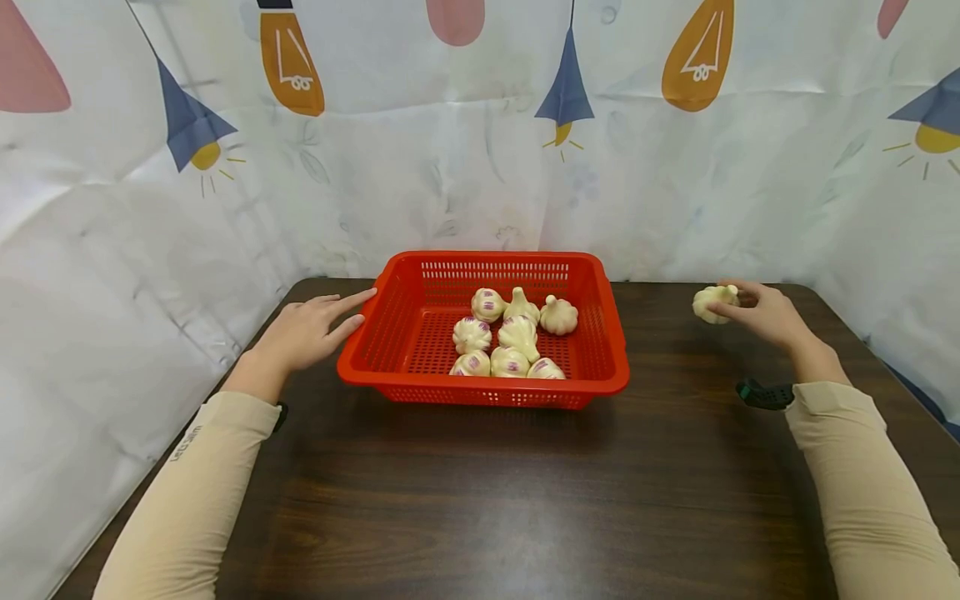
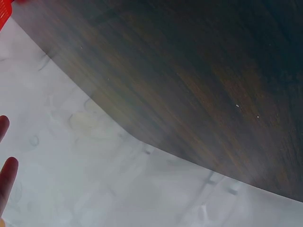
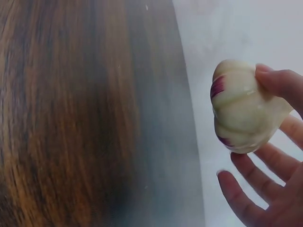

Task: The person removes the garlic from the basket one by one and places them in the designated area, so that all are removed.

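Observation:
My right hand [image 1: 776, 318] pinches a garlic bulb [image 1: 711, 305] between thumb and fingers, to the right of the basket. In the right wrist view this garlic bulb [image 3: 244, 111] is cream with purple streaks. My left hand [image 1: 303, 332] has its fingers extended, and the fingertips touch the left rim of a red plastic basket [image 1: 487, 389]. Inside the basket lie several more bulbs, among them a purple-streaked bulb [image 1: 472, 335] and a plain cream bulb [image 1: 558, 316]. Only a few fingertips [image 2: 6, 182] of the left hand show in the left wrist view.
The basket stands toward the back of a dark wooden table [image 1: 480, 500]. Behind it hangs a white curtain [image 1: 450, 167] printed with lamps and bulbs. A black wrist strap [image 1: 765, 394] sits at the right cuff.

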